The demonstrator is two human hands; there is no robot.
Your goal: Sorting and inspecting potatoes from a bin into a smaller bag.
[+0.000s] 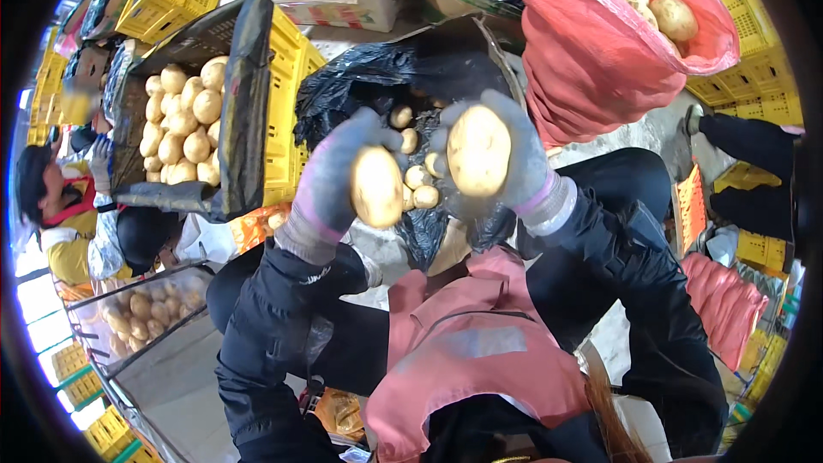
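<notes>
Presently in left hand point(333, 173): one large pale potato point(377, 189), held upright, fingers closed around it, some of them hidden behind.
Presently in right hand point(526, 154): a second large potato point(478, 153), also upright, fingers wrapped on its back and sides, partly out of sight.
Gloves: grey, with pinkish cuffs, on both hands.
Position of the pair: side by side, apart from each other, above an open container with a black plastic liner point(360, 73).
Liner contents: several small potatoes point(418, 177), seen between the hands.
Left of the hands: yellow crate point(290, 103), dark-lined, heaped with potatoes point(183, 124).
Upper right: red sack point(583, 60), mouth open, large potatoes point(675, 19) inside.
Lower left: more potatoes point(150, 317) in a clear-sided container.
Far left: a co-worker point(73, 244) beside the crate.
Lap: pink apron point(467, 351).
</notes>
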